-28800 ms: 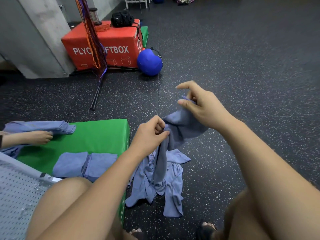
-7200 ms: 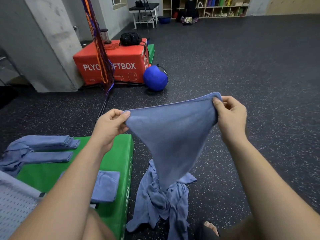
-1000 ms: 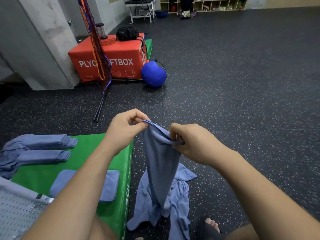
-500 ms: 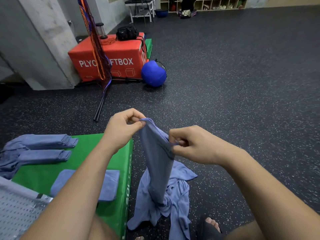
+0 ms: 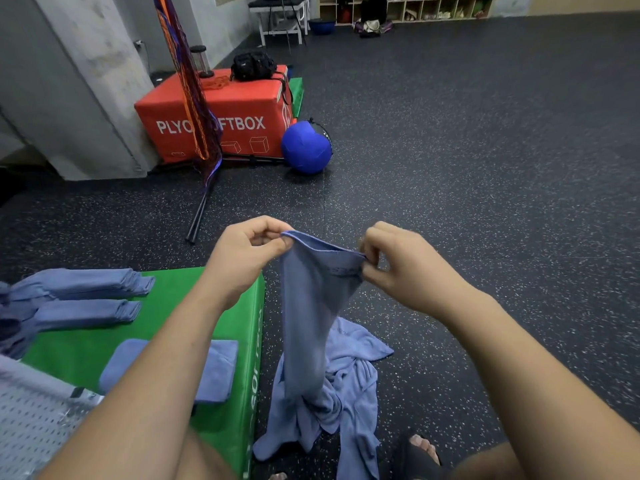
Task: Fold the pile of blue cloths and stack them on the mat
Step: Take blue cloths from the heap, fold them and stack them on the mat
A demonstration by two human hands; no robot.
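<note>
A blue cloth [image 5: 308, 313] hangs in the air in front of me, held by its top edge. My left hand [image 5: 246, 252] pinches one top corner and my right hand [image 5: 398, 268] pinches the other, a short span apart. Its lower end reaches down to the loose pile of blue cloths [image 5: 332, 403] on the dark floor. To the left lies the green mat [image 5: 166, 313]. On the mat sits a folded blue cloth [image 5: 221, 368], partly hidden by my left forearm. Two rows of folded cloths [image 5: 83, 296] lie at the mat's far left.
A red plyo soft box [image 5: 225, 112] with a black bag on top stands beyond the mat, with a blue ball [image 5: 306, 147] beside it. A black pole with orange-purple straps [image 5: 201, 133] leans in front of the box. My sandalled foot [image 5: 419, 452] is by the pile.
My hands have drawn apart along the cloth's top edge, spreading it wider than one second ago. The cloth still hangs over the pile.
</note>
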